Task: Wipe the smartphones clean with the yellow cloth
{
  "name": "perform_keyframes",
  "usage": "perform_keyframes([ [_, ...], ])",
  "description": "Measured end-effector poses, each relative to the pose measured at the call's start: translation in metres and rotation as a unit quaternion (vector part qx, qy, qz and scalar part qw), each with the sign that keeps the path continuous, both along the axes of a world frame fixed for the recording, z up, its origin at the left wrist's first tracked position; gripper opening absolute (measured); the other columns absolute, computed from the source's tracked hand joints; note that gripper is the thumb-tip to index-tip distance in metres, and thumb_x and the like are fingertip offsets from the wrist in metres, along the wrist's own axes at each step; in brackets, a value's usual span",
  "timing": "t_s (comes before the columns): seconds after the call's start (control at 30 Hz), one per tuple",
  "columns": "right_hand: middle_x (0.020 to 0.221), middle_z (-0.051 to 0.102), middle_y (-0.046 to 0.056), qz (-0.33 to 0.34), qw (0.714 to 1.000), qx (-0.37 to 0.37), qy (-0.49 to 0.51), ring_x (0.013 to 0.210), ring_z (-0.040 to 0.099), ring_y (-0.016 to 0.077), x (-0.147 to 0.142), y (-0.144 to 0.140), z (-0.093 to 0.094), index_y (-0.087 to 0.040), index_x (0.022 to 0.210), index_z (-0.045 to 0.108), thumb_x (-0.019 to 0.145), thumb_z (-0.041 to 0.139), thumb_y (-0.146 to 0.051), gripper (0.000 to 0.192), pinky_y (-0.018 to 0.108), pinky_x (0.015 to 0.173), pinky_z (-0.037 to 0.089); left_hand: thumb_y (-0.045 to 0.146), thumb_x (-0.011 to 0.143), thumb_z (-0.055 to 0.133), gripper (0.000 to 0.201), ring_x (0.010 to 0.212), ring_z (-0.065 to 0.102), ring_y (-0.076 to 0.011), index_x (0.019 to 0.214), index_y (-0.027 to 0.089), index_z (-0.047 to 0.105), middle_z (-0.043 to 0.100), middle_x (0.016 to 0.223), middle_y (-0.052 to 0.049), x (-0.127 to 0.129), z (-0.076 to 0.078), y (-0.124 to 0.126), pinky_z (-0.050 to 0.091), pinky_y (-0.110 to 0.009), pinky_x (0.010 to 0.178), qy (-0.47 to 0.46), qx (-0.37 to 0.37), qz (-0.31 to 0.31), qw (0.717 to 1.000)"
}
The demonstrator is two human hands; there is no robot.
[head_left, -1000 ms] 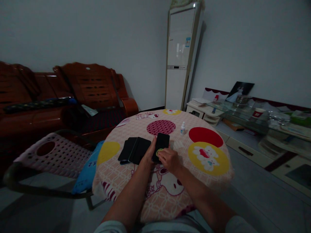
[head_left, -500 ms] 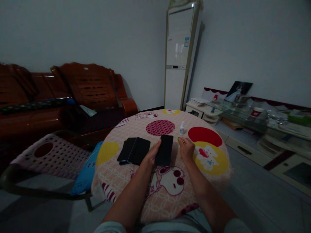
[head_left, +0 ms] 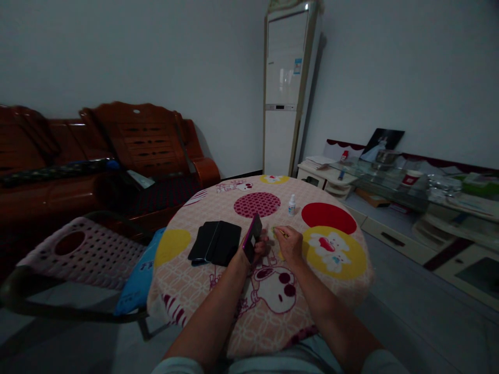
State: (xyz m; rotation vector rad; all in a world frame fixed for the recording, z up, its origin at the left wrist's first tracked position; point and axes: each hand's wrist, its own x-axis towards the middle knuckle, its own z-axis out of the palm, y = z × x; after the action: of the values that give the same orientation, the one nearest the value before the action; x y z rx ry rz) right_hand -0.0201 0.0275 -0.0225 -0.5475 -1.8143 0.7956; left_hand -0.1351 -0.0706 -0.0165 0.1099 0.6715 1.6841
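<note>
My left hand grips a black phone with a purple edge, tilted up on its side above the round table. My right hand rests just right of it, fingers pinched on a small yellow-green cloth. Two more dark phones lie side by side on the patterned tablecloth, left of my left hand. A small white bottle stands upright further back, beyond my right hand.
A pink perforated plastic chair stands left of the table with a blue cushion by it. A brown wooden sofa lines the left wall. A tall white air conditioner stands behind. A low glass-topped cabinet with clutter runs along the right.
My left hand has lifted the phone from flat on the table and tilted it onto its edge. My right hand left the screen, moved right with the cloth, then drew back closer.
</note>
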Motion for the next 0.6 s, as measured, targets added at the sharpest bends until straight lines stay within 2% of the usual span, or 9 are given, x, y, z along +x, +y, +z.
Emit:
perform_keyframes([
  [0.07,0.078,0.073,0.006,0.001,1.0,-0.001,-0.002,0.072,0.067,0.0196,0.0,-0.001,0.001,-0.019,0.078,0.074,0.082,0.057,-0.027,0.019,0.029,0.068,0.05,0.038,0.095,0.037,0.036,0.044,0.043,-0.0059,0.09,0.011,0.06,0.059,0.071,-0.009,0.002,0.001,-0.001,0.032,-0.013,0.034,-0.01,0.011,-0.005,1.0],
  [0.17,0.077,0.073,0.006,0.005,1.0,-0.006,-0.002,0.071,0.066,0.0195,0.001,-0.002,0.002,-0.019,0.077,0.074,0.082,0.058,-0.027,0.019,0.029,0.066,0.05,0.059,0.089,0.041,0.05,0.047,0.048,-0.0094,0.089,0.013,0.06,0.059,0.071,-0.009,0.006,0.006,-0.001,0.037,-0.017,0.035,-0.008,0.017,-0.03,0.999],
  [0.27,0.076,0.073,0.005,0.005,1.0,-0.005,-0.004,0.071,0.066,0.0191,0.001,-0.002,0.002,-0.019,0.077,0.074,0.082,0.057,-0.026,0.019,0.028,0.066,0.05,0.07,0.085,0.036,0.063,0.052,0.056,-0.0138,0.088,0.011,0.061,0.061,0.071,-0.011,0.009,0.014,-0.001,0.048,-0.024,0.043,-0.006,0.002,-0.046,0.999],
  [0.33,0.076,0.072,0.005,0.002,1.0,-0.003,-0.005,0.071,0.066,0.0185,0.001,-0.002,0.002,-0.019,0.078,0.074,0.083,0.057,-0.025,0.019,0.028,0.065,0.05,0.068,0.086,0.036,0.065,0.059,0.062,-0.0181,0.091,0.009,0.062,0.064,0.074,-0.013,0.01,0.017,-0.002,0.054,-0.029,0.052,-0.003,-0.012,-0.039,0.999],
  [0.43,0.074,0.07,0.005,0.002,1.0,0.011,-0.005,0.068,0.064,0.0167,0.0,-0.007,0.004,-0.018,0.081,0.074,0.085,0.057,-0.024,0.018,0.026,0.063,0.049,0.061,0.088,0.043,0.055,0.065,0.065,-0.0209,0.094,0.01,0.062,0.066,0.075,-0.011,0.012,0.016,0.0,0.055,-0.034,0.058,-0.009,-0.022,-0.035,0.999],
  [0.5,0.075,0.069,0.005,0.017,0.999,0.043,-0.007,0.068,0.064,0.0157,-0.001,-0.013,0.006,-0.018,0.084,0.074,0.087,0.056,-0.024,0.018,0.025,0.064,0.049,0.054,0.09,0.045,0.047,0.062,0.064,-0.019,0.094,0.011,0.063,0.065,0.072,-0.008,0.012,0.015,0.004,0.055,-0.032,0.058,-0.017,-0.033,-0.04,0.998],
  [0.6,0.078,0.069,0.006,0.055,0.991,0.115,-0.03,0.072,0.063,0.0159,-0.003,-0.021,0.007,-0.019,0.087,0.073,0.089,0.055,-0.023,0.019,0.025,0.068,0.049,0.042,0.096,0.04,0.039,0.058,0.06,-0.0119,0.1,0.011,0.064,0.062,0.07,-0.004,0.015,0.013,0.01,0.051,-0.022,0.057,-0.03,-0.021,-0.03,0.999],
])
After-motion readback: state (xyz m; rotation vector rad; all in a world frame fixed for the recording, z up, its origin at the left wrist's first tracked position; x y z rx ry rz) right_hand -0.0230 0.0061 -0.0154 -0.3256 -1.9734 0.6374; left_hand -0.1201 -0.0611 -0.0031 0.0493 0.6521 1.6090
